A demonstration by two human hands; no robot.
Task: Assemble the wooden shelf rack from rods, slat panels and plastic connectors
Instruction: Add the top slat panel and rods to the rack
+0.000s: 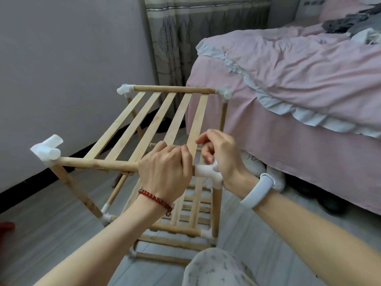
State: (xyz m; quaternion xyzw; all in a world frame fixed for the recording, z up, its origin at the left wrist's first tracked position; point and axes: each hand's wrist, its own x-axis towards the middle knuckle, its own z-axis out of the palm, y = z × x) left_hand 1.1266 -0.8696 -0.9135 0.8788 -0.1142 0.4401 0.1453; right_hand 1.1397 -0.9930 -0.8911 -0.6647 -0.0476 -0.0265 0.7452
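Head view looks down on the wooden shelf rack (156, 162), standing on a grey plank floor (51, 223) between a pale wall (61, 58) and a bed with pink bedding (299, 79). Left hand (165, 170): fingers curled over the near top rod (97, 163), gripping it at its right end, with the knuckles lying across the ends of the top slat panel (152, 120); a red bead bracelet (155, 200) sits on that wrist. Right hand (220, 157): placed just right of the left hand, with its fingers curled around the near right connector (208, 174) — a white plastic piece joining the near top rod to the upright rod (216, 211) directly below the hand; a white wristband (257, 190) is on that wrist. Far left of the left hand, the near left connector (47, 149) caps the other end of the gripped rod, with open sockets pointing up and outward. Beyond both hands, the far top rod (175, 89) closes the slat panel between two further white connectors. Beneath the hands, a lower slat panel (191, 211) is fitted — further rods show under it near the floor. A patterned curtain (195, 38) hangs behind the rack, and a patterned trouser knee (214, 269) sits nearest the camera, below the right forearm.
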